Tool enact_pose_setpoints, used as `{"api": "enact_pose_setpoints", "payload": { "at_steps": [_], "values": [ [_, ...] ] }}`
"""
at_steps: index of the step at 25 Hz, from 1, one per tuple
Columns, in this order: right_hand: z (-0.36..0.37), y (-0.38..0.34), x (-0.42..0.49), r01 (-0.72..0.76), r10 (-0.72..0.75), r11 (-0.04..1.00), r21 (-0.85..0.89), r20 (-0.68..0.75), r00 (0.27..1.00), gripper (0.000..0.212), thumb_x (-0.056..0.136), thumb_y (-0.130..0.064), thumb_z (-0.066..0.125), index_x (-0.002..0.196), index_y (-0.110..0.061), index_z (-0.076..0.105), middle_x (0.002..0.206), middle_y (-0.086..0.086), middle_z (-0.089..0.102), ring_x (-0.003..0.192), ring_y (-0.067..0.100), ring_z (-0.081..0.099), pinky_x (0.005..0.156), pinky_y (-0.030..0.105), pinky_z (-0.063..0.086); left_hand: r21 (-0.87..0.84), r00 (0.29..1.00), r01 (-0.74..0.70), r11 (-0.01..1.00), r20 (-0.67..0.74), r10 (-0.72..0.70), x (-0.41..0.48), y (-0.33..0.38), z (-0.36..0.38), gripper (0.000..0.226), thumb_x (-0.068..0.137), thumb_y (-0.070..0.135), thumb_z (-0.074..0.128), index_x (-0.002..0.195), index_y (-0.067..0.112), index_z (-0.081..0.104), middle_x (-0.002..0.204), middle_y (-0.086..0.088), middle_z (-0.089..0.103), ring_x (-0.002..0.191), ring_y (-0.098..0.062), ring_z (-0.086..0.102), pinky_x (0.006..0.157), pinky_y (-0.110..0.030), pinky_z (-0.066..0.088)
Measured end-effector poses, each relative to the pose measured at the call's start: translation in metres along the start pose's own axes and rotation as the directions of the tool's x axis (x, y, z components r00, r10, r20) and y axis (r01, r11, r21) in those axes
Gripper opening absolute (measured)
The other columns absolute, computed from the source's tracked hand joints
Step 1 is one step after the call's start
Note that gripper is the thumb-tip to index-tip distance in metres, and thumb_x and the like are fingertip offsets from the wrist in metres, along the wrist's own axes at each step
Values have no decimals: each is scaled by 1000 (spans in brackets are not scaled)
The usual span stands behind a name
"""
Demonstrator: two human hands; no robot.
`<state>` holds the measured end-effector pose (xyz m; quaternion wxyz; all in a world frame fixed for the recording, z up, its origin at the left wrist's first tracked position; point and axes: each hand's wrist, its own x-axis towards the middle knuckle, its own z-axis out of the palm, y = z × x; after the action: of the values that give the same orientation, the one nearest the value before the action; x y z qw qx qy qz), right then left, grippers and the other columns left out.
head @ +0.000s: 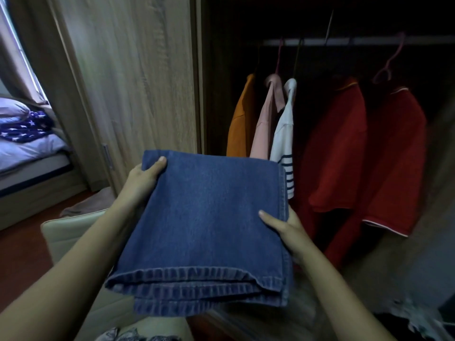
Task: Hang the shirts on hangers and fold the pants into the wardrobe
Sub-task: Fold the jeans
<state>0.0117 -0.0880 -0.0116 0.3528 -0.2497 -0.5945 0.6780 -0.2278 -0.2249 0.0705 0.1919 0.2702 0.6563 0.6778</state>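
Note:
Folded blue jeans (204, 217) are held flat in front of me, hems toward me. My left hand (144, 177) grips their far left corner with the thumb on top. My right hand (283, 225) holds the right edge, thumb on the denim and fingers underneath. Ahead is the open wardrobe (320, 25), dark inside. On its rail (369, 41) hang an orange shirt (240, 124), a pink shirt (266, 124), a white shirt with navy stripes (285, 139) and two red polo shirts (334, 143) (396, 163).
The wooden wardrobe door (128, 77) stands at the left. A bed (27, 148) with a pillow and a star-patterned cloth lies far left. A cream chair back (71, 230) is below my left arm. Patterned fabric (418, 318) shows at the bottom right.

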Motion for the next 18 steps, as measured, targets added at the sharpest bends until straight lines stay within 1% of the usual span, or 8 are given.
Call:
{"api": "enact_pose_setpoints", "payload": {
  "at_steps": [3, 6, 8, 10, 13, 15, 17, 18],
  "values": [
    [12, 4, 9, -25, 34, 998, 57, -162, 986, 21, 90, -14, 58, 109, -23, 59, 117, 6, 64, 100, 19, 64, 91, 38, 52, 76, 993, 36, 996, 110, -45, 14, 2, -6, 20, 84, 32, 67, 97, 17, 62, 97, -4, 69, 85, -19, 68, 72, -28, 51],
    [15, -6, 16, 1, 46, 971, 239, -192, 980, 16, 92, -13, 54, 104, -22, 61, 112, 6, 66, 100, 22, 64, 88, 39, 54, 2, 958, -28, 1000, 285, 26, 20, -1, -21, 56, 73, 31, 78, 122, 19, 54, 115, -4, 67, 100, -20, 68, 84, -38, 53],
    [14, -11, 20, -18, 71, 960, 278, -182, 981, 19, 92, -16, 54, 110, -19, 61, 111, 6, 67, 99, 23, 65, 82, 37, 56, 8, 937, 76, 997, 342, -74, 9, -21, -23, 76, 66, 33, 80, 133, 26, 42, 122, -1, 61, 106, -21, 65, 88, -41, 52],
    [9, -11, 20, -28, 66, 976, 216, -172, 983, 33, 90, -21, 58, 122, -17, 57, 116, 7, 65, 102, 21, 64, 82, 35, 57, 50, 917, 199, 979, 342, -204, -10, -54, -15, 72, 70, 23, 80, 131, 24, 43, 121, -4, 62, 103, -24, 66, 85, -41, 53],
    [-7, -19, 8, 41, -41, 999, -5, -43, 998, 69, 70, -33, 78, 132, -29, 47, 126, 0, 62, 108, 12, 63, 82, 24, 55, -45, 952, 267, 963, 167, -257, -23, -67, 3, 48, 76, 10, 74, 120, 6, 55, 104, -14, 69, 89, -32, 69, 76, -42, 55],
    [-13, -32, -1, 125, -118, 981, -149, 51, 992, 89, 65, -23, 83, 135, -43, 32, 128, -14, 57, 111, 0, 59, 83, 16, 51, -94, 969, 241, 966, 72, -235, -16, -44, 12, 36, 78, 10, 72, 111, 1, 60, 94, -16, 70, 82, -32, 68, 70, -38, 54],
    [-20, -53, -10, 240, -234, 948, -209, 52, 971, 103, 66, -13, 79, 137, -51, 14, 133, -26, 43, 115, -10, 51, 85, 10, 48, -135, 986, 157, 978, 77, -148, -6, -10, 20, 30, 78, 10, 71, 106, 5, 63, 96, -15, 70, 84, -31, 68, 71, -38, 54],
    [-23, -66, -12, 285, -284, 936, -205, 36, 958, 103, 69, -6, 75, 138, -51, 13, 136, -26, 40, 117, -10, 50, 85, 10, 48, -134, 992, 88, 987, 100, -75, -3, 8, 23, 28, 78, 9, 71, 104, 8, 63, 98, -13, 71, 85, -30, 69, 71, -38, 54]
  ]
}}
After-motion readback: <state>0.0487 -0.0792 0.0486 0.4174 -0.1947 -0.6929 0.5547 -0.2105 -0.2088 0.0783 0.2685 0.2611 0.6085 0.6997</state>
